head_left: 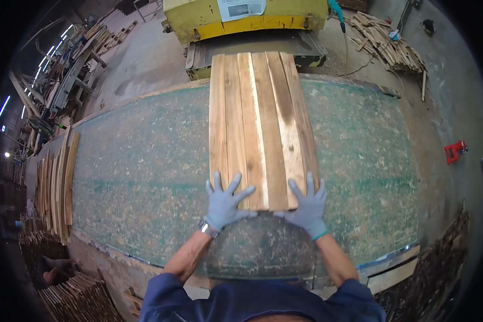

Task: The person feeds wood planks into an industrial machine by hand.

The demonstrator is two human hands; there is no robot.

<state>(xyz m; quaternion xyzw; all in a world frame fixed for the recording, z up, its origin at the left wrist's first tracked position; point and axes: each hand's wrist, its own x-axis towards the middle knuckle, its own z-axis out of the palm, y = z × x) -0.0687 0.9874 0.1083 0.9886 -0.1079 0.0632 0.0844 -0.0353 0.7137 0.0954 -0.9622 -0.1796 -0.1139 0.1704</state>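
Several wooden boards [257, 129] lie side by side on the worn green tabletop [139, 155], long sides together, far ends at the mouth of a yellow machine [247, 27]. My left hand [224, 206], in a pale grey-blue glove with a metal watch at the wrist, rests spread on the near left corner of the boards. My right hand [307, 206], gloved alike with a green cuff, lies spread on the near right corner. Fingers of both hands point forward, thumbs inward. One board has a dark patch, and a bright strip runs along another.
Wooden strips [59, 188] lean at the table's left edge, with stacked wood [80, 298] below them. A pile of scrap wood [386, 43] lies on the floor at the back right. A red object [455, 152] is on the floor to the right. A workbench [83, 70] stands far left.
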